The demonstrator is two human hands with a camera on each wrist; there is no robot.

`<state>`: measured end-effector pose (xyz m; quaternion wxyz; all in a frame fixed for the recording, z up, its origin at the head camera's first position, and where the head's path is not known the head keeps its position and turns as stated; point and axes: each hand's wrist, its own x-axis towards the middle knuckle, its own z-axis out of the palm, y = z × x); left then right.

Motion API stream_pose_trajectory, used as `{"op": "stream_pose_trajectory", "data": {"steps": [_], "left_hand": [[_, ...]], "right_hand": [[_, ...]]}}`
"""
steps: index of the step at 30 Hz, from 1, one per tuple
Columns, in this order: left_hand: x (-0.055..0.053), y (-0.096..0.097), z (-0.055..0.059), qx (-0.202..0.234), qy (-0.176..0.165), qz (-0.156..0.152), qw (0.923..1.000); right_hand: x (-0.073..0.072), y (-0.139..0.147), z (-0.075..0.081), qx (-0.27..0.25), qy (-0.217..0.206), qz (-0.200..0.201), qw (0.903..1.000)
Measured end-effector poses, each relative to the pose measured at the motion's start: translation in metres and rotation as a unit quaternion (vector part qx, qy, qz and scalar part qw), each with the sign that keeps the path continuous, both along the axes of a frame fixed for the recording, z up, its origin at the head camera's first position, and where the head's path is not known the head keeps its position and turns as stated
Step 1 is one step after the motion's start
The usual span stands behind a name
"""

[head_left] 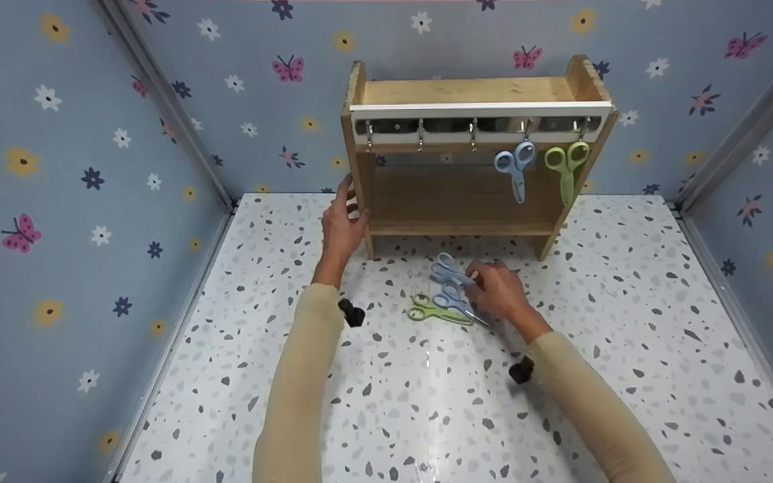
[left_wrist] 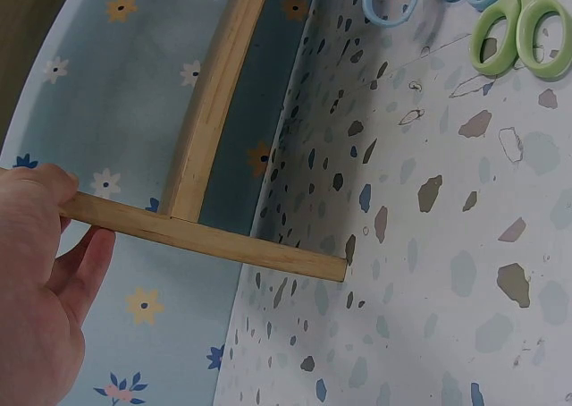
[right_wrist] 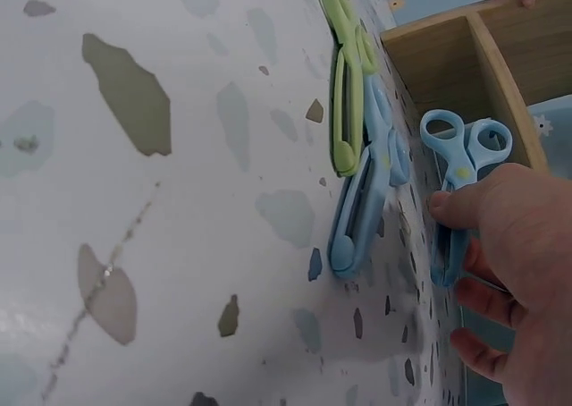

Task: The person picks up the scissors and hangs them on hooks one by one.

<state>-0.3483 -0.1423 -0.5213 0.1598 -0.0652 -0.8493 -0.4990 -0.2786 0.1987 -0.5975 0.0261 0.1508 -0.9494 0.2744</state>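
My left hand grips the left side panel of a wooden rack, its thumb in front and fingers behind. In the left wrist view that panel runs out from between thumb and fingers. My right hand pinches blue scissors by the blade end, with the handle loops pointing away from the palm. Beside it on the speckled table lie a second pair of blue scissors and green scissors, overlapping each other.
A hook rail spans the rack's upper front. Other blue scissors and green scissors hang from its two rightmost hooks. Flower-patterned walls enclose the speckled table at the back and both sides.
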Motion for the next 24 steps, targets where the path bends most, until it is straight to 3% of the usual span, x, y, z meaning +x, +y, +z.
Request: {"op": "stream_pose_trajectory", "data": {"steps": [9, 24], "left_hand": [[0.0, 0.0, 0.0, 0.003, -0.003, 0.002, 1.0], [0.001, 0.0, 0.0, 0.005, -0.004, -0.003, 1.0]], "right_hand": [[0.002, -0.001, 0.011, -0.009, -0.014, -0.015, 0.9997], [0.0, 0.001, 0.021, 0.002, 0.029, 0.006, 0.9996]]}}
